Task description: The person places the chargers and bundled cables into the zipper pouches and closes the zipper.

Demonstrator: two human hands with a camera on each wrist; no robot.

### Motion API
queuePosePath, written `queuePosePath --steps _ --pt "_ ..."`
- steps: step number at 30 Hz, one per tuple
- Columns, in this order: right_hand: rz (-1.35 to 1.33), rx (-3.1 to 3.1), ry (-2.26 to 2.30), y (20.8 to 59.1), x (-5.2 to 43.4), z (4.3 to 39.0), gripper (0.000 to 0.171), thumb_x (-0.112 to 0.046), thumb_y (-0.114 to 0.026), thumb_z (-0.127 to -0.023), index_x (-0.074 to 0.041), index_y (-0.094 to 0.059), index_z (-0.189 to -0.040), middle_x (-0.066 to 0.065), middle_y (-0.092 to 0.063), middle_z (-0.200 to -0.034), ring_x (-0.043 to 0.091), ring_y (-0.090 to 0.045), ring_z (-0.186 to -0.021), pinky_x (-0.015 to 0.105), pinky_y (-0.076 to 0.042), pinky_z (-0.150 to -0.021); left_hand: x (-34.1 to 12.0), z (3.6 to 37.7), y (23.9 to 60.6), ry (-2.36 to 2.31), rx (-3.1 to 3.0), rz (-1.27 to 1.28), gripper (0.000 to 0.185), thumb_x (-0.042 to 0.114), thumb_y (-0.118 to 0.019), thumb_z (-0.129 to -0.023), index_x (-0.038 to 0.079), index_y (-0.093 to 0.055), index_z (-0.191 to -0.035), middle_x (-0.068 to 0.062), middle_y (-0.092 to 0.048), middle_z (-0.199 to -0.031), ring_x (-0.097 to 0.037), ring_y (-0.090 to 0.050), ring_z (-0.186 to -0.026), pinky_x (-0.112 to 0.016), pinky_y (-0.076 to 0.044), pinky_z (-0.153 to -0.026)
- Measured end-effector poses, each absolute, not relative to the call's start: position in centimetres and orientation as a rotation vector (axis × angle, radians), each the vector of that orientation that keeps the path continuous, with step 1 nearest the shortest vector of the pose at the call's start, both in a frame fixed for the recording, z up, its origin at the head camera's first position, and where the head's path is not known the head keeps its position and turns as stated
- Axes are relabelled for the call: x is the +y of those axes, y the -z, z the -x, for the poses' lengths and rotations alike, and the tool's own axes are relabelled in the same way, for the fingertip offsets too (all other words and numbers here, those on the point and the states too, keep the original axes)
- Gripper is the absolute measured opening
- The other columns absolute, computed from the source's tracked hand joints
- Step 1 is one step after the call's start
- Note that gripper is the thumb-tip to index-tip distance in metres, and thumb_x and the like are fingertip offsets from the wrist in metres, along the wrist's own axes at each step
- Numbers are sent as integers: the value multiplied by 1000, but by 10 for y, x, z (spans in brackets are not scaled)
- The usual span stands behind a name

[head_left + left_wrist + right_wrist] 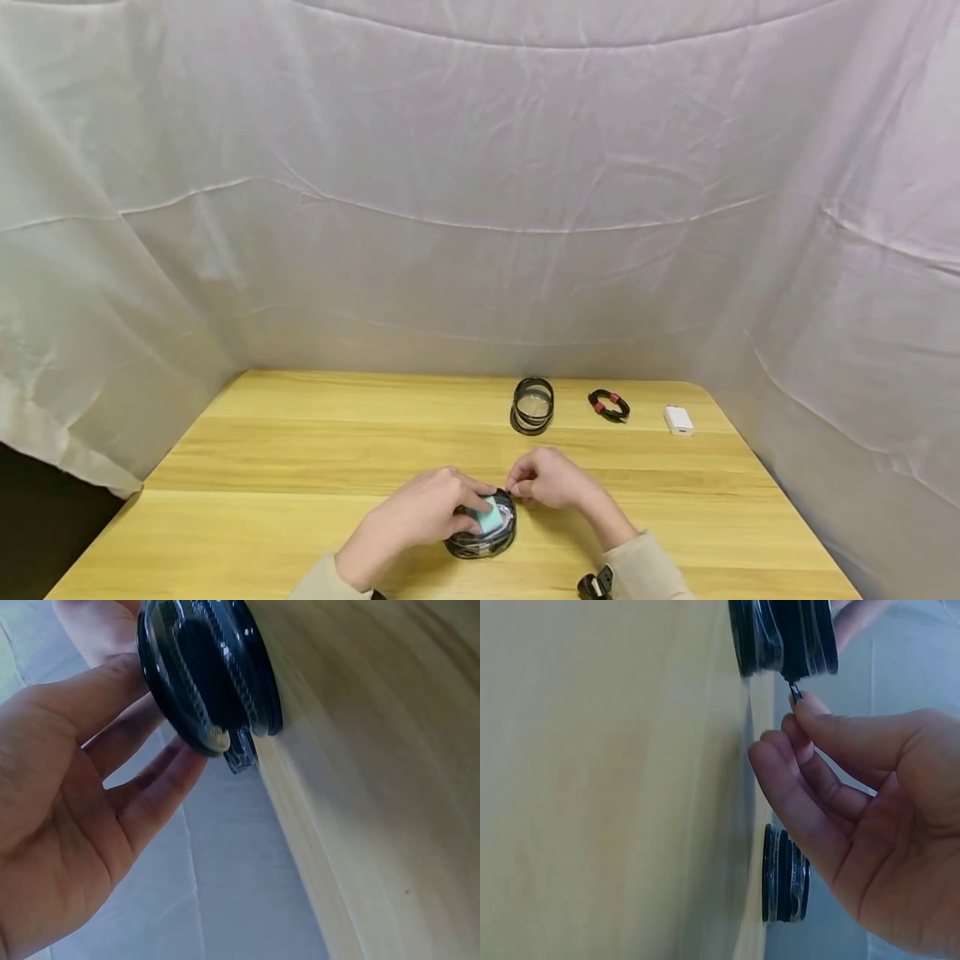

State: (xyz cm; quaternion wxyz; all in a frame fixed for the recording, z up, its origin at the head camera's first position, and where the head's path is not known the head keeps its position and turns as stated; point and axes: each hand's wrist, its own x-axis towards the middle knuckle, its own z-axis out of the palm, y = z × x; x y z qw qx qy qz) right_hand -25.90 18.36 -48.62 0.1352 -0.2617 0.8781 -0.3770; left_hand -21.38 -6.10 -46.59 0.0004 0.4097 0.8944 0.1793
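A small round clear zip pouch (482, 546) with black edging lies at the front middle of the wooden table. Through its clear top show a pale blue piece (490, 518) and what looks like a coiled cord. My left hand (431, 510) reaches over from the left, its fingertips pressing on the pouch's top; the left wrist view shows these fingers (154, 791) laid against the upper face. At the pouch's far right side, my right hand (551, 479) pinches the small zipper pull (795, 691) between thumb and index finger. Its other fingers are loosely bent.
Farther back stands a second clear round case (532, 408) with black rims. To its right lie a coiled black cable (609, 406) with red ties and a white charger plug (678, 421). Pale cloth (480, 275) hangs behind and beside the table (315, 467).
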Motion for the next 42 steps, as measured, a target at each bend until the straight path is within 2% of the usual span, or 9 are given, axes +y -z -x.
queuePosePath --steps 6,12,18,25,34,42 --pt "790 2577 1100 488 178 258 14 2 -70 -95 -9 -75 -87 -1 -72 -79 13 -65 -68 22 -53 -57 -63 214 465 -581 2780 -1305 30 26 -86 -86 22 -82 -115 11 -70 -132 -12 -65 -121 -28 -56 -98" --pt "834 2569 1113 488 177 259 14 4 -68 -95 -6 -75 -88 -3 -71 -79 9 -63 -66 21 -53 -58 -64 214 466 -553 2752 -1373 31 27 -84 -88 24 -81 -118 14 -68 -136 -9 -60 -122 -26 -55 -95" --pt "833 2538 1130 489 178 261 15 5 -67 -95 -7 -75 -89 -2 -71 -79 10 -64 -67 22 -56 -59 -64 215 470 -601 2754 -1307 32 25 -84 -87 23 -81 -119 15 -67 -136 -11 -59 -123 -29 -55 -98" --pt "823 2533 1126 490 179 261 15 4 -68 -95 -7 -75 -88 -1 -71 -80 14 -66 -69 23 -57 -60 -63 214 473 -621 2767 -1224 33 29 -85 -85 26 -80 -118 19 -67 -135 -5 -59 -113 -24 -54 -92" --pt "833 2563 1108 488 180 259 13 4 -69 -94 -5 -74 -87 0 -70 -79 15 -65 -69 22 -55 -59 -62 214 474 -625 2764 -1208 33 27 -84 -86 23 -80 -118 17 -68 -134 -6 -59 -112 -25 -54 -96" --pt "814 2544 1111 486 182 258 12 4 -69 -95 -4 -73 -86 4 -70 -79 18 -66 -72 26 -58 -61 -60 212 472 -597 2781 -1196 33 28 -84 -85 23 -80 -118 16 -68 -134 -6 -60 -111 -25 -54 -95"
